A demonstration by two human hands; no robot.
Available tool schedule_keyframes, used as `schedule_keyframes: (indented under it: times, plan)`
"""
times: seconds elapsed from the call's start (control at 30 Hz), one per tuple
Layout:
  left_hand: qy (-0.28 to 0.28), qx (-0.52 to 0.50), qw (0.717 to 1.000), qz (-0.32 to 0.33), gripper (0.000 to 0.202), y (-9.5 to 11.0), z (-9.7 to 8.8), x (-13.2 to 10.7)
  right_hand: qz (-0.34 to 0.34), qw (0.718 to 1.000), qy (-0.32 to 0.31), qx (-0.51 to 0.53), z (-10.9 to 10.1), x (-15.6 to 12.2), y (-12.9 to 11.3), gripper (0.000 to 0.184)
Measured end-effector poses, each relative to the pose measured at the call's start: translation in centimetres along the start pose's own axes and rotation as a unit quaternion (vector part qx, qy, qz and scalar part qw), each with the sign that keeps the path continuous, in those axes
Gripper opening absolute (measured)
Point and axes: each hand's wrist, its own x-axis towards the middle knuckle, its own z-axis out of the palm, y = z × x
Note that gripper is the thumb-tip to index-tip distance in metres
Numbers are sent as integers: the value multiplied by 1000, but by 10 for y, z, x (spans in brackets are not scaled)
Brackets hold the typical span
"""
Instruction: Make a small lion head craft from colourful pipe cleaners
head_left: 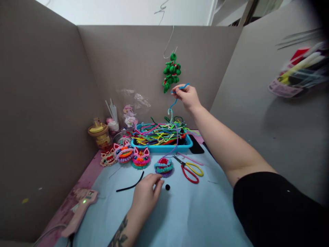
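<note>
My right hand [187, 96] is raised over a blue tray [151, 149], its fingers pinching a blue pipe cleaner [173, 104]. A pale mint pipe cleaner [171, 116] hangs below, apparently hooked on the blue one. The tray is heaped with pipe cleaners [159, 133] in many colours. Low over the table, my left hand [149, 188] has its thumb apart from its fingers, and nothing shows in it. Near its fingertips are a turquoise and purple fuzzy piece [163, 167] with a red centre and a small black pom-pom [168, 187]. A black pipe cleaner [130, 187] lies to its left.
Scissors [189, 169] with red and yellow handles lie right of centre. Several colourful fuzzy animal heads [141, 158] stand left. A pink glue gun [82, 211] rests at front left. Behind are a brown cup [99, 135] and a hanging green ornament [171, 72]. Grey panels enclose the table.
</note>
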Motion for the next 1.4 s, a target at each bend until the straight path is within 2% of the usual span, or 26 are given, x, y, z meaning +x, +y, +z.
schedule_keyframes:
  times: [0.07, 0.13, 0.23, 0.3, 0.33, 0.4, 0.47, 0.57, 0.63, 0.73, 0.8, 0.83, 0.87, 0.97, 1.03, 1.13, 1.17, 1.27, 1.33, 1.4]
  plan:
    - [29, -94, 995, -32, 28, 1, 0, 0, 11, 996, -84, -20, 13, -27, -17, 8]
    - [50, -231, 968, -82, 39, 1, -2, 2, -11, 971, -229, -68, 30, -66, -30, 6]
    - [57, -448, 882, -135, 57, -3, -6, 8, -53, 872, -474, -109, 52, -135, -36, 10]
    - [35, -535, 830, -158, 54, -7, -7, 14, -81, 807, -574, -112, 60, -175, -30, 24]
    - [20, -559, 810, -175, 50, -10, -6, 17, -90, 791, -595, -114, 61, -191, -26, 28]
    - [1, -592, 775, -223, 40, -15, -2, 22, -97, 789, -593, -130, 60, -214, -16, 29]
    - [8, -608, 748, -264, 29, -17, 4, 26, -100, 785, -596, -135, 56, -227, -10, 32]
    - [39, -607, 748, -267, 27, -18, 12, 30, -122, 772, -612, -122, 50, -233, -8, 35]
    - [57, -599, 761, -244, 31, -18, 15, 32, -132, 781, -599, -115, 44, -232, -7, 39]
    - [91, -588, 770, -230, 32, -20, 14, 32, -126, 842, -496, -171, 35, -222, 5, 36]
    - [110, -578, 772, -241, 30, -21, 12, 32, -95, 871, -380, -296, 29, -212, 22, 34]
    - [116, -573, 773, -247, 29, -22, 11, 32, -68, 864, -331, -373, 27, -206, 32, 35]
    - [117, -569, 774, -251, 28, -22, 10, 31, -42, 845, -301, -439, 27, -199, 43, 37]
    - [110, -564, 779, -251, 30, -23, 10, 29, 3, 777, -313, -547, 31, -175, 68, 24]
    - [122, -562, 779, -249, 35, -24, 10, 27, 8, 770, -281, -573, 39, -153, 78, 27]
    - [162, -563, 775, -237, 42, -24, 10, 24, 62, 794, -196, -572, 56, -120, 87, 33]
    - [174, -565, 772, -234, 43, -24, 9, 23, 67, 808, -203, -550, 63, -111, 89, 32]
    - [188, -574, 761, -236, 45, -21, 7, 19, 51, 830, -294, -471, 77, -95, 93, 47]
    - [194, -582, 752, -241, 45, -19, 4, 17, 14, 848, -306, -433, 75, -92, 92, 43]
    - [207, -592, 743, -233, 42, -17, 0, 16, -16, 874, -238, -422, 58, -93, 87, 32]
